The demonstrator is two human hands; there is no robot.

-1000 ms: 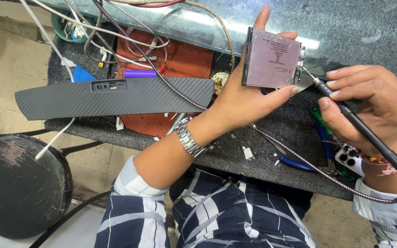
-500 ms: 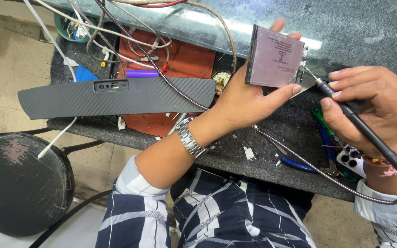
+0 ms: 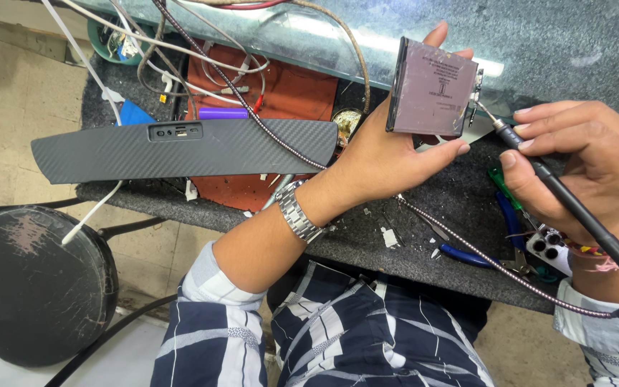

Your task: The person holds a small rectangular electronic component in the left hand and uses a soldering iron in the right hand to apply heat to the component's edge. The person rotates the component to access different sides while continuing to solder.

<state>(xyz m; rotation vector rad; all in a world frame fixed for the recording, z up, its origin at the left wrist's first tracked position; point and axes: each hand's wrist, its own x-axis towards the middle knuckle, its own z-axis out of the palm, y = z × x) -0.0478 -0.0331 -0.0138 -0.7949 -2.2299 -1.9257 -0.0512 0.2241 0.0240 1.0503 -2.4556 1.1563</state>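
Purple-grey, the flat square battery pack (image 3: 431,87) sits upright in the left hand's (image 3: 388,154) grip. The right hand's (image 3: 582,168) grip closes on a black soldering iron (image 3: 539,172), tip touching the pack's right edge.

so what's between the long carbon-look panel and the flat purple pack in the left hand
In the head view, a braided cable and the left hand lie between the panel and the pack.
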